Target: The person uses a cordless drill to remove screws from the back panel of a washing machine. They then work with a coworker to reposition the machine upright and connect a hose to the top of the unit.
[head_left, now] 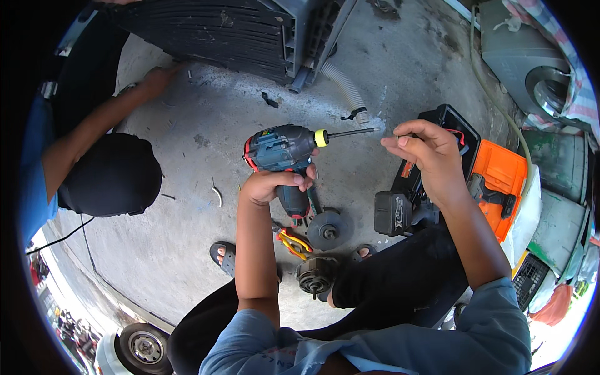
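My left hand is closed around the grip of a blue and black cordless driver with red trim. From its yellow-ringed chuck a long thin bit points right. Just past the bit's tip, my right hand pinches with thumb and fingers; what sits in the pinch is too small to name. Below the driver, on the concrete, lie pliers with red and yellow handles and a dark round disc with a hub. A motor with a shaft rests between my feet.
An open black toolbox with an orange lid and a battery pack stands by my right knee. A dark plastic housing and ribbed hose lie ahead. At left, another person in a black cap reaches toward the housing.
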`<action>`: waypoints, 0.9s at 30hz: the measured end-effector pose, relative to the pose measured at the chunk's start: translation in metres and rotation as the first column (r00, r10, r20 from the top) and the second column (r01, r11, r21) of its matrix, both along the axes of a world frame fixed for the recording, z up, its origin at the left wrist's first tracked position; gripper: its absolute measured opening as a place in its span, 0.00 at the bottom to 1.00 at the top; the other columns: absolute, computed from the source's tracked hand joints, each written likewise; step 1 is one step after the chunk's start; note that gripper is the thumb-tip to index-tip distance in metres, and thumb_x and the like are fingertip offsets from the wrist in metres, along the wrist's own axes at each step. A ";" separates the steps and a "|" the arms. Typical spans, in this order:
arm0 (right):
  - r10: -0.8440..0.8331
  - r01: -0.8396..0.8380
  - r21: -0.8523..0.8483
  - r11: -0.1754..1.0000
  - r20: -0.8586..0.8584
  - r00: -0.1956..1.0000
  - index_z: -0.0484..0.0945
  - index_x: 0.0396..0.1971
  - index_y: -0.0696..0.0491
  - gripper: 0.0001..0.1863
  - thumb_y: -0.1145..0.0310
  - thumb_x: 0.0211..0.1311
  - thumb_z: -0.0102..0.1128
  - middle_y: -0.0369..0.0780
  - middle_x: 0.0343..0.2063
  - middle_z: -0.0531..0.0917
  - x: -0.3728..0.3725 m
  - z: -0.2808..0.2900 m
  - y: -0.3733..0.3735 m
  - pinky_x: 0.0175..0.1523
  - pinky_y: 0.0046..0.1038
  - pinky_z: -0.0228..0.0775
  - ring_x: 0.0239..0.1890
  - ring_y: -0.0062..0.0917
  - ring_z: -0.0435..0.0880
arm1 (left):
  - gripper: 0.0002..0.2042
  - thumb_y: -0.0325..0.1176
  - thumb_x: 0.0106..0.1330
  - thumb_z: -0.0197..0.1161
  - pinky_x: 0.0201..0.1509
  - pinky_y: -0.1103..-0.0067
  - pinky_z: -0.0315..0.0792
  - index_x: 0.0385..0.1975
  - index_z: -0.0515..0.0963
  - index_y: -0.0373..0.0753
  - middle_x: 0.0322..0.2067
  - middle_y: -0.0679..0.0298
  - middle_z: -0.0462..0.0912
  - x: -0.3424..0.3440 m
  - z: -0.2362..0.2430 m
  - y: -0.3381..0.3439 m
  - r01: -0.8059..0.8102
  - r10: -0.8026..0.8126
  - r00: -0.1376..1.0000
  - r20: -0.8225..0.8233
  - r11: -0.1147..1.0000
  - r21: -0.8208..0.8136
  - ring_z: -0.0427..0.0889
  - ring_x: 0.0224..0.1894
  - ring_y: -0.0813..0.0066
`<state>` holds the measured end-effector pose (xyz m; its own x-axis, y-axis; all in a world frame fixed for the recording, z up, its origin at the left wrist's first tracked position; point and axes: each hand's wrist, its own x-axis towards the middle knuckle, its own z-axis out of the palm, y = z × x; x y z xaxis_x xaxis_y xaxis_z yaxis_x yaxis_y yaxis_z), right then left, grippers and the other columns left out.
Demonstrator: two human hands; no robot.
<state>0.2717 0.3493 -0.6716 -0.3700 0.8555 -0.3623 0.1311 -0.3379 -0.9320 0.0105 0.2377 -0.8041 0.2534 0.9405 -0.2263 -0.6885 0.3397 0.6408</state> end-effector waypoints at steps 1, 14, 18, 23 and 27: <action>-0.012 0.010 -0.040 0.999 -0.051 0.999 0.79 0.39 0.61 0.07 0.80 0.62 0.55 0.40 0.38 0.81 -0.005 0.001 0.000 0.57 0.40 0.77 0.46 0.38 0.86 | 0.28 0.22 0.46 0.67 0.39 0.76 0.77 0.53 0.76 0.31 0.33 0.60 0.84 0.000 0.003 -0.003 -0.020 0.020 1.000 0.000 1.000 -0.001 0.81 0.29 0.73; -0.121 0.080 -0.160 0.984 -0.265 0.957 0.79 0.39 0.61 0.07 0.81 0.62 0.55 0.42 0.39 0.82 -0.029 -0.007 -0.005 0.56 0.41 0.78 0.46 0.40 0.86 | 0.28 0.20 0.45 0.67 0.38 0.77 0.76 0.53 0.76 0.30 0.33 0.60 0.84 0.007 0.017 -0.026 -0.127 0.123 0.989 -0.086 0.991 -0.042 0.81 0.31 0.72; -0.128 0.089 -0.153 0.984 -0.268 0.955 0.79 0.39 0.61 0.07 0.81 0.62 0.55 0.41 0.40 0.82 -0.027 -0.010 -0.006 0.56 0.41 0.79 0.45 0.40 0.86 | 0.27 0.21 0.46 0.67 0.37 0.77 0.76 0.52 0.76 0.30 0.33 0.59 0.84 0.008 0.016 -0.028 -0.141 0.137 0.983 -0.119 0.990 -0.026 0.81 0.31 0.72; -0.143 0.109 -0.138 0.984 -0.260 0.955 0.79 0.40 0.60 0.07 0.80 0.63 0.56 0.41 0.39 0.82 -0.027 -0.011 -0.008 0.55 0.40 0.79 0.44 0.38 0.86 | 0.26 0.21 0.46 0.67 0.37 0.77 0.76 0.52 0.76 0.30 0.33 0.59 0.84 0.010 0.013 -0.028 -0.115 0.114 0.990 -0.086 0.993 -0.014 0.81 0.31 0.72; -0.134 0.106 -0.114 0.988 -0.276 0.952 0.79 0.40 0.60 0.07 0.80 0.64 0.56 0.41 0.39 0.82 -0.025 -0.011 -0.007 0.54 0.40 0.80 0.43 0.36 0.86 | 0.27 0.21 0.46 0.67 0.37 0.77 0.77 0.52 0.76 0.31 0.33 0.59 0.84 0.013 0.016 -0.026 -0.122 0.118 0.989 -0.093 0.992 -0.033 0.82 0.31 0.72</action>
